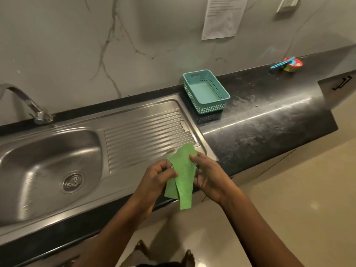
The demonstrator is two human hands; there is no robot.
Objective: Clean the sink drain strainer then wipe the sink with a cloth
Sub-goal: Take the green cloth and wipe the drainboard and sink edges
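Kitchen counter [260, 132] with a steel sink [28, 151]: left hand [156, 178] and right hand [207, 176] both pinched the green cloth [183, 178] over the counter's front edge, long side running front-to-back. Meanwhile the drain strainer [73, 181] sat at the sink's bottom, off to their left, so left hand was nearer. Couldn't read the wall notice [223, 16] behind.

A teal perforated plastic basket [211, 107] stood on the black speckled stone countertop [260, 122]; a white printed paper sheet [223, 16] hung on the grey veined wall [67, 45]
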